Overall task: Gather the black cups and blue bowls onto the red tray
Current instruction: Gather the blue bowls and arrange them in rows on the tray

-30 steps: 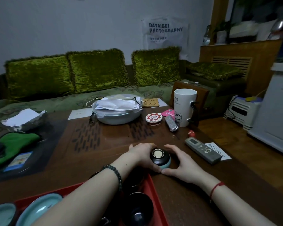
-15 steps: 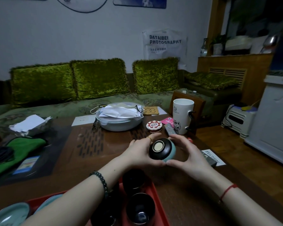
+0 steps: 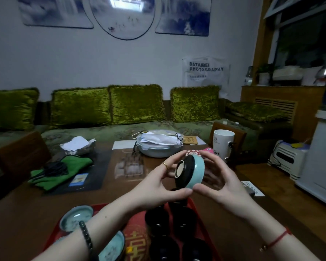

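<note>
**A:** What do we have in our hands?

**B:** A little bowl (image 3: 191, 173), black at its foot and blue by its rim. We hold it up in the air, over the far end of the red tray (image 3: 137, 221).

**A:** How do we hold it?

**B:** Our left hand (image 3: 158, 185) has its fingers curled round the black side, thumb below. Our right hand (image 3: 218, 183) has its fingers curled round the blue side. The bowl is tipped on its side, with its pale foot ring turned to the left.

**A:** What is on the tray?

**B:** Four black cups (image 3: 156, 219) stand close together on the right part. Two blue bowls (image 3: 76, 217) lie on the left part, and our left arm crosses over one.

**A:** And the tray?

**B:** It sits on the brown table (image 3: 26, 213), near us. A white mug (image 3: 223, 146) stands far back on the right.
</note>
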`<state>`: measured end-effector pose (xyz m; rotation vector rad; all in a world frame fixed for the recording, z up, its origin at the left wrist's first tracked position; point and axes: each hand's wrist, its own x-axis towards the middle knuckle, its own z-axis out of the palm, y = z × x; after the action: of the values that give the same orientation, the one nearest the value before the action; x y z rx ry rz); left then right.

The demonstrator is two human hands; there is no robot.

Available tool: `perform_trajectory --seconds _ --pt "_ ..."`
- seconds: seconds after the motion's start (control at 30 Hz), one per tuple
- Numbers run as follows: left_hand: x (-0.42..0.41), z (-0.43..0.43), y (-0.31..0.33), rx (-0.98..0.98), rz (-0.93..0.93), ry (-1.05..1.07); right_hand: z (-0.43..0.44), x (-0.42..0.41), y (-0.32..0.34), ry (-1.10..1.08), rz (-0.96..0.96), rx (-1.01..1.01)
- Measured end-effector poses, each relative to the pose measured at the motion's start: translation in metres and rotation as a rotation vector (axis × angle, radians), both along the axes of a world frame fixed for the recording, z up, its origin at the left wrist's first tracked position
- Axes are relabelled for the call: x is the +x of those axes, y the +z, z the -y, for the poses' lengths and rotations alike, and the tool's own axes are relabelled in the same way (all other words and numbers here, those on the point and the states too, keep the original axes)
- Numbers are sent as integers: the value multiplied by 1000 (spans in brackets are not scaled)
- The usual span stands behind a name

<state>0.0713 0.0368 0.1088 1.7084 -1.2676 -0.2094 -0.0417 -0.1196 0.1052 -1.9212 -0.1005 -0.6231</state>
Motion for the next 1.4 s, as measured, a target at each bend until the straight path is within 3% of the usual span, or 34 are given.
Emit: perform_trajectory --seconds 0.17,0.5,0.77,1.0,1.4 --pt "-30 -55 -7 -115 -71 53 -60 -9 5 152 -34 93" --pt "-60 -144 -51 -181 -132 290 -148 -7 -37 199 -79 121" --pt "-62 -206 -90 -1 -64 432 -191 -14 -74 63 -66 -80" --pt "-59 -251 -128 105 -6 651 -196 -13 -113 16 -199 -208" --pt "-61 -260 -148 133 -24 693 -199 -12 -124 -13 -304 -299"
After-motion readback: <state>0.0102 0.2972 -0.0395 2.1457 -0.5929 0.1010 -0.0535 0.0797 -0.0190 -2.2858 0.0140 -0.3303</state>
